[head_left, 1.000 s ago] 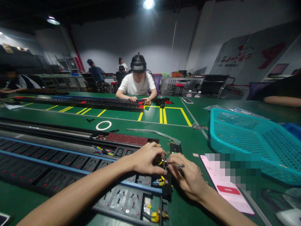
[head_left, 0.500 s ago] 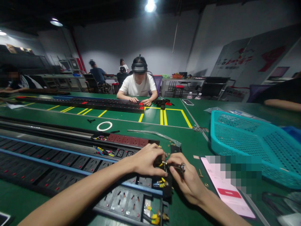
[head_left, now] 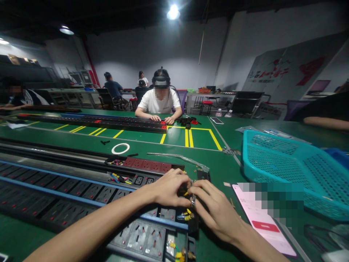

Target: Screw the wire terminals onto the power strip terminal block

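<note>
The left hand [head_left: 171,188] is curled over the wired end of a power strip [head_left: 141,233], and what is gripped there cannot be told because the fingers hide it. A small metal tool [head_left: 193,201] is pinched by the right hand [head_left: 215,209], just above yellow terminals [head_left: 187,217] fitted on the strip. The strip is laid lengthwise on a green table [head_left: 209,247], with a red strip [head_left: 148,165] placed just beyond it and loose wires [head_left: 117,177] lying between them and the left forearm. A phone [head_left: 261,222] is placed to the right of the right hand, near a teal basket [head_left: 244,160]. Across the table, a co-worker [head_left: 158,102] is seated with both hands on another strip [head_left: 109,123].
</note>
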Tool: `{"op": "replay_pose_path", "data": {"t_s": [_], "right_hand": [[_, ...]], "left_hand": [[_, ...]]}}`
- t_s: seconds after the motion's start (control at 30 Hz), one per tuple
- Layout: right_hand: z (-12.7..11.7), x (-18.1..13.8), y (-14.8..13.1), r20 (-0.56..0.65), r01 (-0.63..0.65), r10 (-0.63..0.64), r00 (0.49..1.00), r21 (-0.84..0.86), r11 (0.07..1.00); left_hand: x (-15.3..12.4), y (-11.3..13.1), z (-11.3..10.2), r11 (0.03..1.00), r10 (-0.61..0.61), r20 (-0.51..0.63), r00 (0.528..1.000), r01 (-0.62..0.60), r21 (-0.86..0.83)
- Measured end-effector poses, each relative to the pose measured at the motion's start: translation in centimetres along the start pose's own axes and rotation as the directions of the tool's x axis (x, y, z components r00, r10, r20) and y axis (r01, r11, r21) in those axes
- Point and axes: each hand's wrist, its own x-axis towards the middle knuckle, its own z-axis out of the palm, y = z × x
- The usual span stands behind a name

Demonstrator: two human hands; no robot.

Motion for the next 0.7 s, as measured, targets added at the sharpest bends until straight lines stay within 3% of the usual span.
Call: {"op": "replay_pose_path", "data": {"t_s": [0.17, 0.27, 0.37, 0.5, 0.7], "right_hand": [[0.8, 0.1, 0.1, -0.022, -0.18, 0.185, 0.982, 0.155, 0.971], [1.2, 0.1, 0.6, -0.061, -0.31, 0.34, 0.938, 0.29, 0.906], [1.5, 0.2, 1.4, -0.048, -0.431, 0.505, 0.862, 0.455, 0.779], [2.4, 0.3, 2.8, 0.052, -0.515, 0.666, 0.745, 0.679, 0.523], [3.7, 0.1, 4.0, 0.165, -0.573, 0.696, 0.699, 0.712, 0.406]], "left_hand": [[0.0, 0.1, -0.1, 1.0, -0.009, -0.005, 1.0, 0.009, -0.001], [0.0, 0.0, -0.1, 1.0, -0.012, 0.002, 1.0, 0.012, -0.009], [0.0, 0.0, -0.1, 1.0, -0.021, 0.0, 1.0, 0.021, -0.013], [0.0, 0.1, -0.2, 0.999, -0.024, 0.002, 1.0, 0.024, -0.024], [0.0, 0.2, -0.3, 0.999, -0.022, 0.003, 1.0, 0.022, -0.04]]}}
